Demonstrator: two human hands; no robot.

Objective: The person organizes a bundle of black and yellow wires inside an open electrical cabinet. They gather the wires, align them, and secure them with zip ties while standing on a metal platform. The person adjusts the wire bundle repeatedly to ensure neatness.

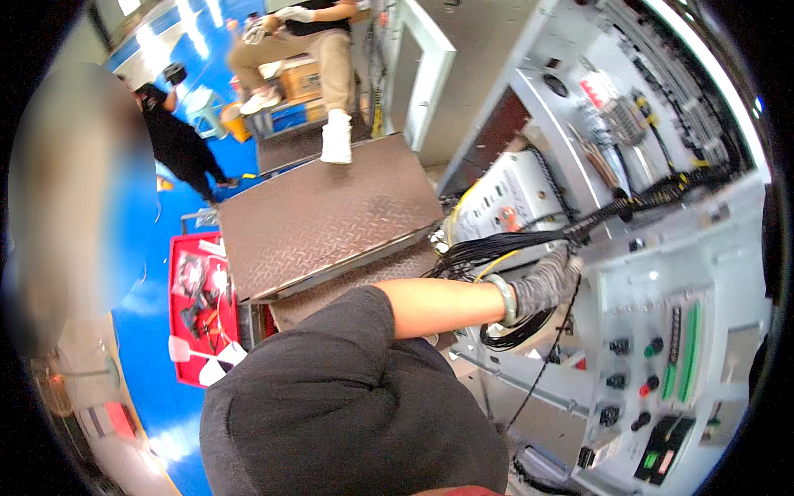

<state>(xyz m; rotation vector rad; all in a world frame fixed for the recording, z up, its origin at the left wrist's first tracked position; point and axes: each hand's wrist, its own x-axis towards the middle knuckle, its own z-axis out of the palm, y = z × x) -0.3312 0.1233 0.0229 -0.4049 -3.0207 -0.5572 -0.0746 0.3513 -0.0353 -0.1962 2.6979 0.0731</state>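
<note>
My left arm reaches right from a dark short sleeve, with a pale bangle (505,299) at the wrist. My left hand (546,285), in a grey striped knit glove, is at the underside of a thick bundle of black wires (496,248). Its fingers look curled against the bundle, though blur hides the exact grip. Loose wire ends fan out to the left, and a coil of black wires (521,332) hangs below the wrist. One thin black cable (542,372) runs down from beside the fingers. My right hand is out of view.
An open grey electrical cabinet (579,178) stands right, its door panel (612,331) carrying switches and green terminal strips. A brown checker-plate step (331,219) lies left of it, beside a red tray (175,314) of tools. One person (331,62) sits beyond; another (178,136) stands at far left.
</note>
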